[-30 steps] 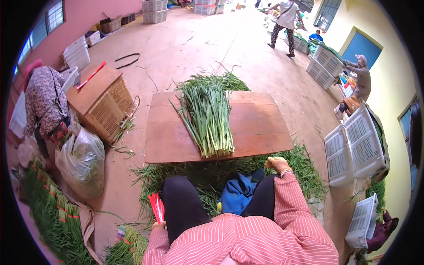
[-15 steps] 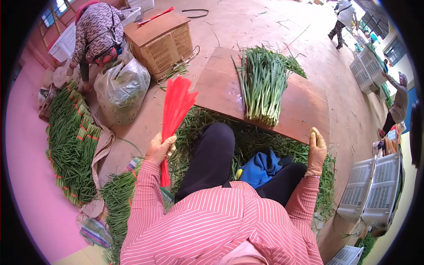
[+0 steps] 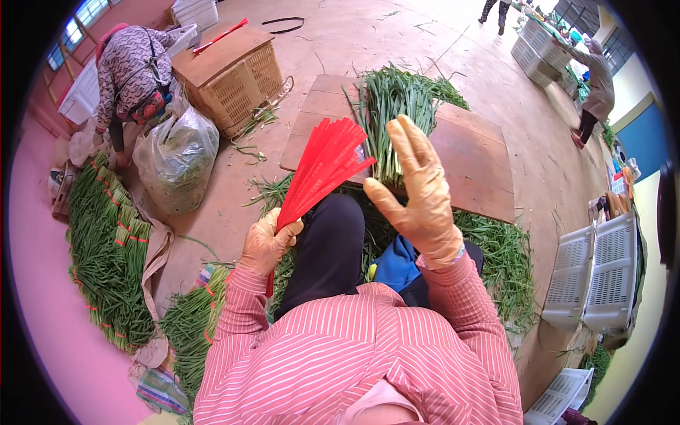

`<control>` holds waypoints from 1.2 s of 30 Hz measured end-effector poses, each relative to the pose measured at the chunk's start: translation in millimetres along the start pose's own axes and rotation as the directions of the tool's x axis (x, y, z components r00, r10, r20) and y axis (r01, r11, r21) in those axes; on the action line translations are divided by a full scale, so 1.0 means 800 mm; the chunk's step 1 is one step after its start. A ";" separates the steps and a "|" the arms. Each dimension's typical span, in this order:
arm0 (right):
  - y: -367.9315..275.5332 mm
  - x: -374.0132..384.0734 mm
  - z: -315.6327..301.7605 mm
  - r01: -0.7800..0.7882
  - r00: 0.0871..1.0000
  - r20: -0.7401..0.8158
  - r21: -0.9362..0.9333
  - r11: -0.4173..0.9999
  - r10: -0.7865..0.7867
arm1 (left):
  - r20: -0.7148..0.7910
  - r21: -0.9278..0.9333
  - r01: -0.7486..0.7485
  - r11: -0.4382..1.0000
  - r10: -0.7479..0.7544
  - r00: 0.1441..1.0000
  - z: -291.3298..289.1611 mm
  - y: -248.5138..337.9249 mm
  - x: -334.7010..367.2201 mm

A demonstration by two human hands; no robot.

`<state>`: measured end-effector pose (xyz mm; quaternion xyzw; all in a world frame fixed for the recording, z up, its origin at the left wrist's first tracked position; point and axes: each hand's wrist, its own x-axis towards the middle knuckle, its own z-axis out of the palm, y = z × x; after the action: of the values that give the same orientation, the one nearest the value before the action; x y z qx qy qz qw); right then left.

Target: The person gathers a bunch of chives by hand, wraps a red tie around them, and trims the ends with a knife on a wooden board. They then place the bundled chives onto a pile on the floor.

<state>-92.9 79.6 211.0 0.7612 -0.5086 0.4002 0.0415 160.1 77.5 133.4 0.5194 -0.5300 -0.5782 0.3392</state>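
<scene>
My left hand [image 3: 268, 244], in a thin yellowish glove, is closed around the lower end of a sheaf of flat red strips [image 3: 322, 170]. The strips fan out upward to the right, over my left knee. My right hand [image 3: 423, 202], gloved too, is raised with nothing in it, its thumb spread from the stretched fingers. Behind that hand, a thick bundle of long green leafy stalks, like chives, [image 3: 382, 106] lies on a low wooden board [image 3: 473, 168]. The right hand hides part of the bundle's pale root ends.
Loose green leaves [image 3: 499, 265] cover the floor under the board. Tied green bunches [image 3: 106, 262] are heaped at left, near a stuffed clear plastic bag [image 3: 180, 156] and a bending person [image 3: 131, 74]. A tan crate [image 3: 237, 81] stands at back left, white crates [image 3: 591, 276] at right.
My right hand has come left and inward from beyond the board's right corner, and its fingers have opened. The red strips have tilted right and fanned wider. The view has shifted slightly.
</scene>
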 end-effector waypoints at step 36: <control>0.142 -0.069 -0.115 -0.501 0.667 -0.342 0.453 0.737 0.663 | -0.093 0.102 0.486 0.868 -0.478 0.874 -0.099 -0.348 0.041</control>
<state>-246.0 109.5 197.9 0.4263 -0.6279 0.6450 -0.0895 272.4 84.1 -134.9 0.6732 -0.4070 -0.5938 0.1687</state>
